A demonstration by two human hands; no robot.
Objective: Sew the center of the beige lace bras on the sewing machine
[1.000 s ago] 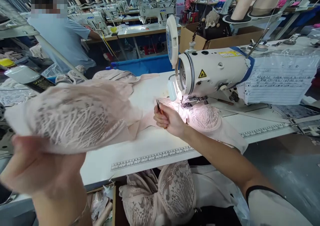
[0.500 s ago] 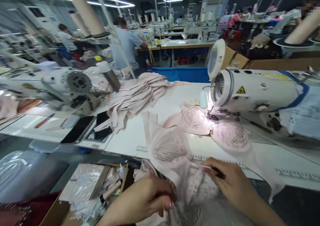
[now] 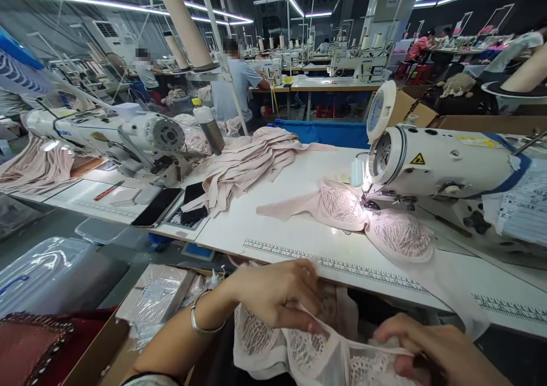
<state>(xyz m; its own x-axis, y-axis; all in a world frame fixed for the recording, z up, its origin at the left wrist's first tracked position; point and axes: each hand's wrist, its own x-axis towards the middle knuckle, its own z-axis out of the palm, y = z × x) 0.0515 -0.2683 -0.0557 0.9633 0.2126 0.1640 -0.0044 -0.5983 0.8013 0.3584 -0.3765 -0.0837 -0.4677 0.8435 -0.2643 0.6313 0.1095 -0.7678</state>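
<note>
A pale pink lace bra (image 3: pixel 305 349) hangs below the table's front edge, low in the picture. My left hand (image 3: pixel 277 295), with a bangle at the wrist, has its fingers closed on the bra's upper edge. Further right, my right hand (image 3: pixel 431 343) pinches the lace band of the same bra, and the edge stretches between both hands. A second pink lace bra (image 3: pixel 401 235) lies on the white tabletop (image 3: pixel 294 232), partly under the needle area of the right sewing machine (image 3: pixel 440 158). Its right strap end droops over the front edge.
Stacked pink fabric pieces (image 3: pixel 256 158) lie behind on the table. To the left are a dark phone (image 3: pixel 156 207), a bottle (image 3: pixel 208 126) and another sewing machine (image 3: pixel 115 138). A cardboard box (image 3: pixel 100 346) stands low left. People sit at machines beyond.
The held bra has moved down off the table edge towards my lap. My left hand has risen and moved right; my right hand is lower and further right. The view has shifted slightly.
</note>
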